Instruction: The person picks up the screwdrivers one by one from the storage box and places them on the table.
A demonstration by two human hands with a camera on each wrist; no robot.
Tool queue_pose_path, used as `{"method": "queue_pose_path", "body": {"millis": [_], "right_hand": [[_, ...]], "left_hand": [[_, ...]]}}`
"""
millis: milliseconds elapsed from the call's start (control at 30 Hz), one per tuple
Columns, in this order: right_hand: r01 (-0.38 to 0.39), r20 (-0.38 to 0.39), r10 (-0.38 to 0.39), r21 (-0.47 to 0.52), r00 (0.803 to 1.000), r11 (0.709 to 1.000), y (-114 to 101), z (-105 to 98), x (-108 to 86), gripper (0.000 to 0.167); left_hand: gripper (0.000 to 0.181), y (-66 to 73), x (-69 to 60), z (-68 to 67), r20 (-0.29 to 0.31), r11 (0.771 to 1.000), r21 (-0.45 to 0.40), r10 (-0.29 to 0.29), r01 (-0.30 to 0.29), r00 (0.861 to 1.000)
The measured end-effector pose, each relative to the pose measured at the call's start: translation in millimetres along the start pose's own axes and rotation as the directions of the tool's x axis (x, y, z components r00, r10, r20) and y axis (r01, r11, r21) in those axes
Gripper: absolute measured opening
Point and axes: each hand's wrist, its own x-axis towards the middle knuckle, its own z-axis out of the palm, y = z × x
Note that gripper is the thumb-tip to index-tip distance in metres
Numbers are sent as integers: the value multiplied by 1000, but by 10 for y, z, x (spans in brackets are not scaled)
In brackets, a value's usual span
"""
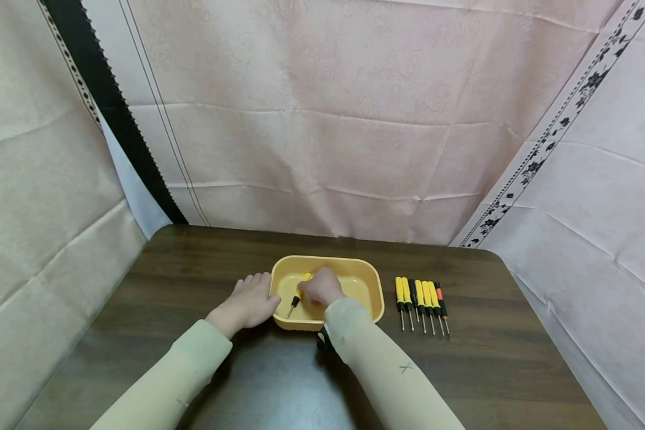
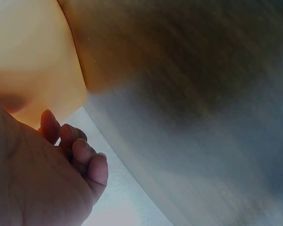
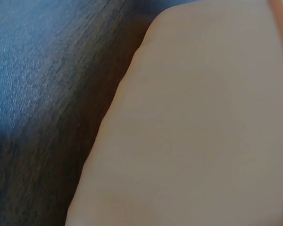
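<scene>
A yellow plastic tray (image 1: 362,280) sits on the table. My right hand (image 1: 325,286) is inside it, fingers curled at the yellow handle of a small screwdriver (image 1: 295,300), which it pinches; the shaft points down toward the tray's near left corner. Most of those fingers are hidden beneath the hand. My left hand (image 1: 252,300) rests against the tray's left end, holding nothing. In the left wrist view the left hand's (image 2: 47,174) fingers bend loosely beside the tray wall (image 2: 42,52). Only a blurred pale surface beside the table appears in the right wrist view.
Right of the tray lies a row of several screwdrivers (image 1: 420,295), mostly yellow-handled, with a black one and an orange-and-black one. The dark wooden table (image 1: 494,346) ends at its back edge, with pale patterned cloth (image 1: 328,149) hanging behind and at both sides.
</scene>
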Motion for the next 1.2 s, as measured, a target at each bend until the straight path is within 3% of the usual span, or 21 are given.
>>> {"method": "queue_pose_path", "body": {"millis": [267,467,633,900,1200], "right_hand": [[-7,-5,7,77,1000,997,25,-17,-11,16],[-9,-7,10,109,1000,994,47,-20,20,20],[-2,26,-2,157,1000,988,55,-79,0,14],[103,106,-136,274,985,956,56,-309,-108,14],[77,120,-134,389,984,918,156,-632,-100,19]], "left_hand": [[35,19,-11,-20,5,1000,19,-3,3,1000],[35,12,3,-13,6,1000,16,-8,8,1000],[30,-13,10,15,-7,1000,13,3,-3,1000],[30,-4,-13,-2,-8,1000,-1,2,-2,1000],[29,7,-19,-1,-8,1000,-10,-1,1,1000]]}}
